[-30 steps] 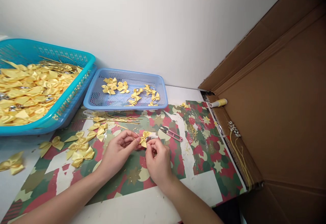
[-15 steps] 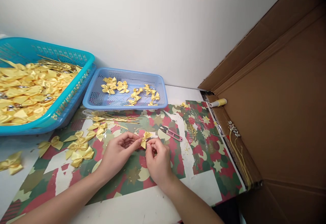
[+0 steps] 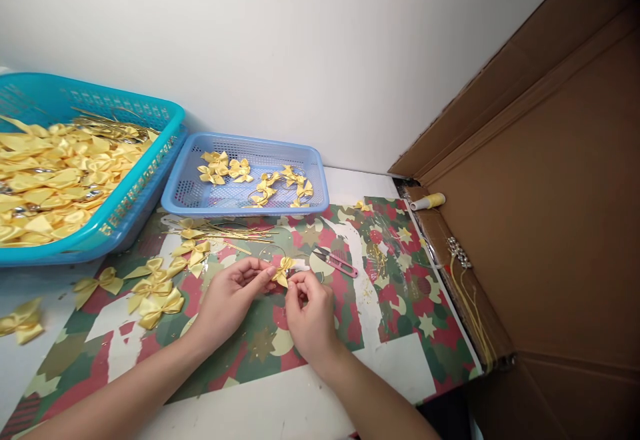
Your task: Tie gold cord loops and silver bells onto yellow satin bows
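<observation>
A small yellow ribbon bow (image 3: pixel 283 271) is held between my two hands, just above the patterned paper. My left hand (image 3: pixel 240 293) pinches its left side between thumb and fingertips. My right hand (image 3: pixel 311 310) is closed in a pinch at the bow's lower right; a thin cord or wire seems to run by the fingers. Pink-handled thread snips (image 3: pixel 337 263) lie to the right, beyond my right hand. Left of my left hand, several loose yellow bows (image 3: pixel 153 287) rest on the paper, and a bundle of thin gold ties (image 3: pixel 240 233) lies behind.
A teal basket (image 3: pixel 145 167) full of yellow bows stands at the left. Beside it, a blue basket (image 3: pixel 245 212) holds a few bows and looped pieces. Along the right cardboard wall (image 3: pixel 540 193) are a thread spool (image 3: pixel 429 202), silver beads (image 3: pixel 459 253) and yellow cords (image 3: pixel 473 313).
The bow and my left fingertips have shifted very slightly to the left. My right hand stays in almost the same place, and the baskets and snips have not moved.
</observation>
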Action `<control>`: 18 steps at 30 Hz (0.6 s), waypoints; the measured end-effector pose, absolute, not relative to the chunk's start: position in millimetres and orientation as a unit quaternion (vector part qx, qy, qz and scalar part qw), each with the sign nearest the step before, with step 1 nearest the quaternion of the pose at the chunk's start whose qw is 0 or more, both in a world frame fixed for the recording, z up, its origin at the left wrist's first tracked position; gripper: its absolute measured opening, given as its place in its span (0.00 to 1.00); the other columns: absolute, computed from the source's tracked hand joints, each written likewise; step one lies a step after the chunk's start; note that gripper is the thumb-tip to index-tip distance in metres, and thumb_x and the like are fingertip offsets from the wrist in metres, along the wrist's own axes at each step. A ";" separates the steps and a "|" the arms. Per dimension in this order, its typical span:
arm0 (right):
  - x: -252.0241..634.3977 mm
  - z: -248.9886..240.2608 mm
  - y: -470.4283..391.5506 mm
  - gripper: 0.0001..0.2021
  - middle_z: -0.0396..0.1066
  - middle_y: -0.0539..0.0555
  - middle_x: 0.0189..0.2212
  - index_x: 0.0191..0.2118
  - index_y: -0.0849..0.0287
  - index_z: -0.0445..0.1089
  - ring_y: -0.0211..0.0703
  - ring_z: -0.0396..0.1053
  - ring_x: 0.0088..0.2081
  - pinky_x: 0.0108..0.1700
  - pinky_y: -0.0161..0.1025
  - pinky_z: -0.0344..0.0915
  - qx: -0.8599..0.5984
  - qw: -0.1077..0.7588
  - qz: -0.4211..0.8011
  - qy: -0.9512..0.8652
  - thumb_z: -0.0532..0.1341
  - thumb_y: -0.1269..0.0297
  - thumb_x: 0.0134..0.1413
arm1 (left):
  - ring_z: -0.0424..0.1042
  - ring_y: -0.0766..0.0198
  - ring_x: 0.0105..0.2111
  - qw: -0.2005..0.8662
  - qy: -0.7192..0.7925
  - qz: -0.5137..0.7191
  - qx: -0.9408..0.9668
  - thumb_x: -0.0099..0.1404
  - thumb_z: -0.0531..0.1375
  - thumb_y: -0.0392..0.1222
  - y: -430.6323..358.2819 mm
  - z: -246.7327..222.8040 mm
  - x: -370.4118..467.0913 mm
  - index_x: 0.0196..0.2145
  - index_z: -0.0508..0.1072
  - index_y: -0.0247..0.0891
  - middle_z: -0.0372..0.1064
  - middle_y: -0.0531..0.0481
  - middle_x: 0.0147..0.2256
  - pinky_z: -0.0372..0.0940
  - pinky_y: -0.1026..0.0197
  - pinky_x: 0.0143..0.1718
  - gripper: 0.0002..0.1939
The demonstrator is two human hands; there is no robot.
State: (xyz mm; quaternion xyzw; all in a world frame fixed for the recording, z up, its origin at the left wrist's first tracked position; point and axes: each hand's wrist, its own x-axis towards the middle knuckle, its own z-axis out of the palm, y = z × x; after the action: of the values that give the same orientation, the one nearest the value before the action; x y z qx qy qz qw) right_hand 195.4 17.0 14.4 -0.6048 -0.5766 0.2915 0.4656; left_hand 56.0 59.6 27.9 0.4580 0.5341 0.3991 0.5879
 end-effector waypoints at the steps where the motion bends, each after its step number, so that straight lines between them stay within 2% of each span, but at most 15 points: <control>1: 195.4 14.5 17.1 0.07 0.56 0.43 0.15 0.28 0.55 0.59 0.35 0.55 0.15 0.19 0.33 0.49 -0.605 0.467 0.291 -0.576 0.52 0.68 0.58 | 0.77 0.57 0.28 0.589 0.533 0.399 0.458 0.52 0.70 0.62 59.7 27.3 56.1 0.27 0.77 0.39 0.75 0.50 0.26 0.73 0.60 0.31 0.22; 12: 195.4 12.9 18.7 0.07 0.56 0.43 0.14 0.28 0.55 0.60 0.35 0.56 0.15 0.19 0.32 0.49 -0.606 0.467 0.299 -0.570 0.52 0.68 0.58 | 0.76 0.62 0.28 0.602 0.515 0.399 0.461 0.55 0.69 0.60 58.2 23.2 54.3 0.28 0.76 0.39 0.74 0.53 0.26 0.72 0.63 0.32 0.20; 18: 193.7 9.6 17.9 0.07 0.61 0.45 0.16 0.30 0.56 0.62 0.37 0.60 0.17 0.22 0.33 0.53 -0.617 0.461 0.286 -0.571 0.53 0.67 0.60 | 0.75 0.62 0.29 0.598 0.508 0.392 0.481 0.58 0.68 0.57 57.7 21.1 54.6 0.29 0.77 0.39 0.73 0.53 0.27 0.71 0.64 0.32 0.18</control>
State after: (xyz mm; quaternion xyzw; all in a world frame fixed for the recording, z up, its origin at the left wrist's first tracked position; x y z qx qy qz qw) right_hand 193.7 17.9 9.6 -0.6169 -0.5706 0.2855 0.4607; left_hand 54.6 57.7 21.1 0.4807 0.5082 0.3916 0.5978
